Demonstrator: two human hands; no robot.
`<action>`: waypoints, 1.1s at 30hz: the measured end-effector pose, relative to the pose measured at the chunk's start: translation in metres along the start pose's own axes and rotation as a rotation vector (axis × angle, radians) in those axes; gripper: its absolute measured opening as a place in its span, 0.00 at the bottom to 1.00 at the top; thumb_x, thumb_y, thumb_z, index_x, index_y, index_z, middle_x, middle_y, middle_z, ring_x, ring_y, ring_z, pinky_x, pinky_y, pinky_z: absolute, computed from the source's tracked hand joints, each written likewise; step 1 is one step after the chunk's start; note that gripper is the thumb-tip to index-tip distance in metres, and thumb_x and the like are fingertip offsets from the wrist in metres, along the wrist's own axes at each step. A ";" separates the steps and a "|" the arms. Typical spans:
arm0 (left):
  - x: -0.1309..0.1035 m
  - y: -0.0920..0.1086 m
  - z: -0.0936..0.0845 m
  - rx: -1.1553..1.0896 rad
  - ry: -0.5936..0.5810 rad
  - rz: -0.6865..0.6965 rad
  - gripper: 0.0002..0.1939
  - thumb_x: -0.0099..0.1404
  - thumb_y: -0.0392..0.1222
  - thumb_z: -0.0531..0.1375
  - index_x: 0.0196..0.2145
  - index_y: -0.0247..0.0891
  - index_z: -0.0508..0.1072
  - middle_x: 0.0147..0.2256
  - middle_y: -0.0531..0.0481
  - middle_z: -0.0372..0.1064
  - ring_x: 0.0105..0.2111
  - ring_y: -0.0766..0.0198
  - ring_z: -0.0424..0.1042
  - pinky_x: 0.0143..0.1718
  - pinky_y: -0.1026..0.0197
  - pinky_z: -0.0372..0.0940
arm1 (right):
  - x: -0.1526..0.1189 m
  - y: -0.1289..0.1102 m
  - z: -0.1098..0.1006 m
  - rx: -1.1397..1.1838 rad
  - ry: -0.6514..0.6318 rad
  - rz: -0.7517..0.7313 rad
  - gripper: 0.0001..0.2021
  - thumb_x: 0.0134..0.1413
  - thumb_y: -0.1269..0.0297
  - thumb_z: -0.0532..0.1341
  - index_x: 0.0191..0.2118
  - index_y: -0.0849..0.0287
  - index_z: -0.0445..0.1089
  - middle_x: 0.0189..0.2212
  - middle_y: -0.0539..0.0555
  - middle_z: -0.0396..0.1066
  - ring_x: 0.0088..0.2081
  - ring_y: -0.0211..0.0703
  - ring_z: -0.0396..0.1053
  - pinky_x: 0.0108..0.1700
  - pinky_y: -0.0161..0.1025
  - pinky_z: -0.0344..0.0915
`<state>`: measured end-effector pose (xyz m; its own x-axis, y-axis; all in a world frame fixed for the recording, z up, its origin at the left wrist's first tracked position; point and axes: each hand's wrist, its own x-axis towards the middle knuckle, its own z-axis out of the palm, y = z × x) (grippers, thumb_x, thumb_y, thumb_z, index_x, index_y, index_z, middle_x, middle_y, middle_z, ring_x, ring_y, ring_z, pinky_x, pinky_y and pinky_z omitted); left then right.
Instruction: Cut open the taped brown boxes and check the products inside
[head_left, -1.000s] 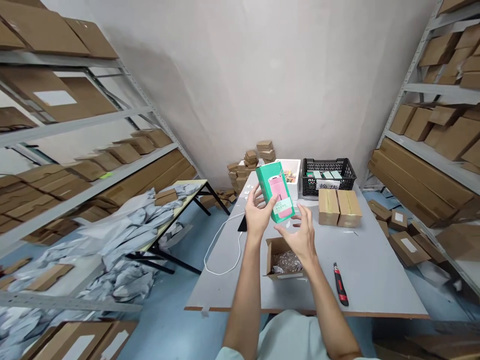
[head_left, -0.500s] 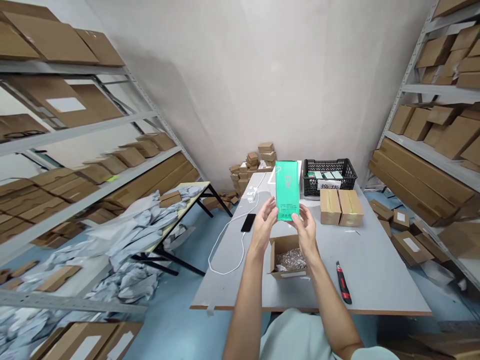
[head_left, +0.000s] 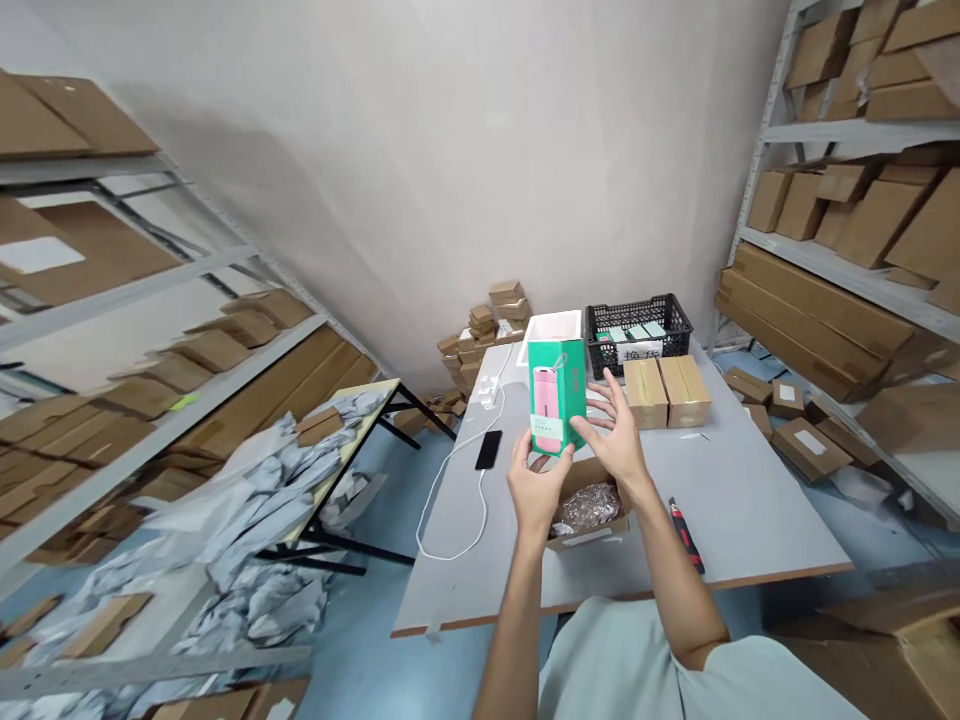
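Observation:
Upright above the table is a green product box (head_left: 571, 385) with a pink bottle-shaped item pictured on its front face. My left hand (head_left: 535, 492) grips its lower end, fingers and thumb closed around the bottom. On the box's right side, my right hand (head_left: 619, 432) has its fingers spread, with the thumb at or very near the box edge. Below both hands stands an open cardboard carton (head_left: 616, 526) with crumpled bubble wrap (head_left: 589, 508) inside. A red and black utility knife (head_left: 686, 537) lies right of the carton.
On the grey table (head_left: 735, 500) are a black phone (head_left: 488, 450) with a white cable, two taped cartons (head_left: 666, 392), a black crate (head_left: 639, 318) holding small boxes, and a white open box (head_left: 551, 326). Shelves of cartons flank both sides; a side table (head_left: 352, 420) holds plastic bags.
The green box has turned from its text side to show the pictured front at an angle. My right hand has loosened and spread its fingers; the left still grips the bottom. The view has shifted.

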<state>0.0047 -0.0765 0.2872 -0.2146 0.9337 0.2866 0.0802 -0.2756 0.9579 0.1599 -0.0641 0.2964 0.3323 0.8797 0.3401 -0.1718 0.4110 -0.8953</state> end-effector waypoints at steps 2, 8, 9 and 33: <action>-0.011 -0.002 0.010 0.087 -0.022 0.055 0.35 0.57 0.49 0.82 0.60 0.43 0.82 0.57 0.41 0.77 0.58 0.45 0.79 0.56 0.48 0.82 | 0.003 0.000 -0.009 -0.055 0.030 -0.018 0.49 0.55 0.50 0.82 0.79 0.43 0.67 0.71 0.62 0.73 0.61 0.59 0.80 0.58 0.53 0.84; -0.018 -0.004 0.029 -0.133 -0.239 -0.143 0.36 0.64 0.58 0.80 0.64 0.46 0.79 0.67 0.38 0.74 0.71 0.41 0.73 0.67 0.45 0.77 | 0.017 0.009 -0.041 0.017 0.126 0.027 0.47 0.55 0.46 0.80 0.78 0.48 0.69 0.69 0.63 0.76 0.61 0.59 0.80 0.58 0.53 0.84; -0.018 -0.006 0.031 -0.218 -0.273 -0.223 0.36 0.65 0.59 0.79 0.65 0.47 0.77 0.67 0.38 0.75 0.70 0.41 0.74 0.66 0.44 0.77 | 0.018 0.010 -0.046 0.048 0.138 0.031 0.48 0.54 0.45 0.81 0.78 0.49 0.69 0.69 0.64 0.77 0.62 0.61 0.80 0.59 0.53 0.83; -0.060 -0.029 0.065 -0.364 -0.312 -0.367 0.35 0.62 0.60 0.81 0.59 0.43 0.77 0.64 0.36 0.77 0.66 0.41 0.78 0.64 0.42 0.78 | 0.028 0.009 -0.099 -0.014 0.238 -0.089 0.48 0.59 0.36 0.78 0.79 0.46 0.68 0.74 0.59 0.74 0.69 0.61 0.77 0.67 0.54 0.81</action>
<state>0.0782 -0.1093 0.2412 0.1352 0.9904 -0.0293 -0.2952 0.0685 0.9530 0.2592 -0.0591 0.2691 0.5546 0.7585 0.3422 -0.1194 0.4795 -0.8694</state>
